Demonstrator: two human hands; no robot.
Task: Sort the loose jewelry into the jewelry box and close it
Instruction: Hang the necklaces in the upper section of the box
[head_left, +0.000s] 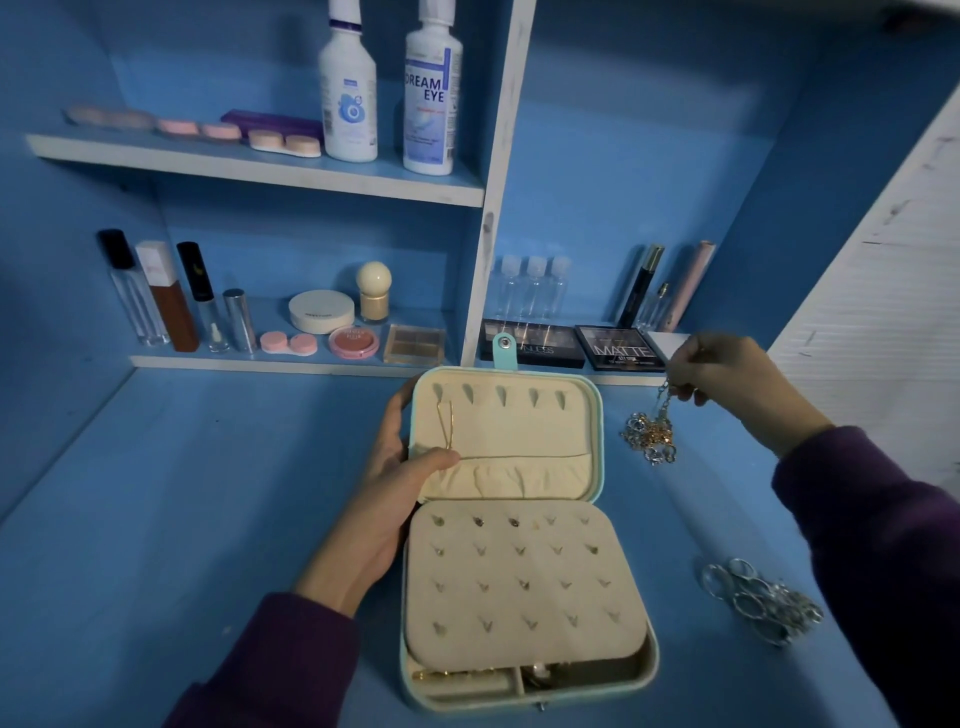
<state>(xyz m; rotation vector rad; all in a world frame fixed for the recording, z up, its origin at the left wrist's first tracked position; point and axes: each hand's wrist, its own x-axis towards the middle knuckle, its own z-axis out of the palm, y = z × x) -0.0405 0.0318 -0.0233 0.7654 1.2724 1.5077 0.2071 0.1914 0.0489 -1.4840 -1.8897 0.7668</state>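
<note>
Jewelry box (519, 605) lies open on the blue desk (208, 493) right in front of me, its base nearest to me and its lid (524, 431) tipped back toward the shelves. The snap tab (504, 349) sticks up from the far edge of the lid. My left hand (387, 499) grips the lid's left edge, fingers curled behind it and thumb (439, 460) pressed on the cream lining. Under that thumb runs a thin gold necklace (445, 423), looped from the leftmost hook of the lid and stretched sideways along the top of the gathered pocket. The padded earring panel (566, 566) covers most of the base, with small studs set in its rows. At the front edge two narrow compartments (571, 670) show, with something gold and pale inside that I cannot make out.

My right hand (727, 374) is raised just right of the lid, fingertips pinched on the end of a chain that hangs down into a tangle of gold and silver chains (649, 434) resting on the desk. A heap of silver rings (763, 605) lies well apart from it, right of the base. Two eyeshadow palettes (621, 349) sit on the low shelf behind the lid.
</note>
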